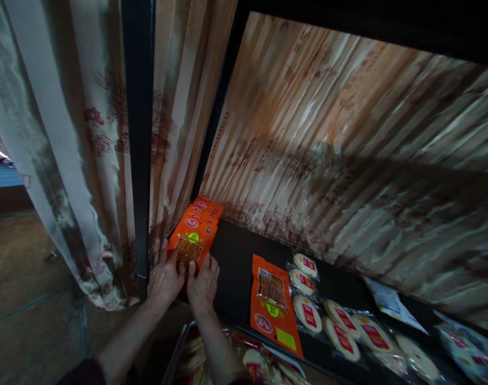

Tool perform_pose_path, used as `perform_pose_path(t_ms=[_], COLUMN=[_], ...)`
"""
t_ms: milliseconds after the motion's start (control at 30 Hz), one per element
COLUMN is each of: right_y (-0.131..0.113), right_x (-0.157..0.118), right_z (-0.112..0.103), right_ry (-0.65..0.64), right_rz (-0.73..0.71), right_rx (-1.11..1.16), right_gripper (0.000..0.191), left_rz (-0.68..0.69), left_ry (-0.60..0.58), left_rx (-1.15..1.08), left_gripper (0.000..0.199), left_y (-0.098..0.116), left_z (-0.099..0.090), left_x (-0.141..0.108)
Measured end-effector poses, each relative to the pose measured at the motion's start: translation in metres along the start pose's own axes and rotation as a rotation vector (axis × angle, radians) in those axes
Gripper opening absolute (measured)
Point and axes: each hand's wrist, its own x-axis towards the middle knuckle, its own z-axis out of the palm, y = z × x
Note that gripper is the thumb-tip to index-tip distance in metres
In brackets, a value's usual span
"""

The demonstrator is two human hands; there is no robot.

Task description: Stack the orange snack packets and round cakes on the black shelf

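Overlapping orange snack packets (193, 235) with brown strips behind a clear window lie at the left end of the black shelf (231, 251). My left hand (166, 275) is at the lower left of the front packet, its thumb side on the packet and its outer fingers reaching past the edge. My right hand (203, 283) grips the lower right side, thumb on the front and fingers along the edge. The packet's bottom is hidden by both hands. Another orange packet (274, 302) lies turned the other way to the right.
Round pale cakes in clear wrappers (307, 313) and blue-white bags (394, 305) lie farther right. Below the shelf's front edge stands a container of wrapped food (256, 363). A black post (139, 149) rises beside my left hand, with printed curtains (79, 139) around it.
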Motion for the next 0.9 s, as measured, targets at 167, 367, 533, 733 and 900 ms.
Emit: perform_pose_path(t_ms=[167,367,533,733,900], right_y=[0.006,0.009,0.01,0.008,0.005], right_x=[0.001,0.012,0.017,0.015,0.018], right_z=[0.007,0.016,0.024,0.023,0.024], right_ry=[0.005,0.01,-0.037,-0.078,0.005], right_rz=[-0.036,-0.095,-0.047,-0.015,0.011], right_rx=[0.055,0.162,0.238,0.245,0.263], right_gripper=[0.061,0.061,0.06,0.06,0.06], left_rz=[-0.012,0.015,0.102,0.064,0.055], left_ry=[-0.004,-0.024,-0.083,-0.136,-0.12], left_rx=[0.015,0.073,0.089,0.12,0.143], left_gripper=[0.033,0.042,0.044,0.047,0.048], left_y=[0.001,0.005,0.001,-0.006,-0.003], left_z=[0.002,0.001,0.009,0.019,0.016], left_x=[0.0,0.001,-0.001,-0.004,-0.004])
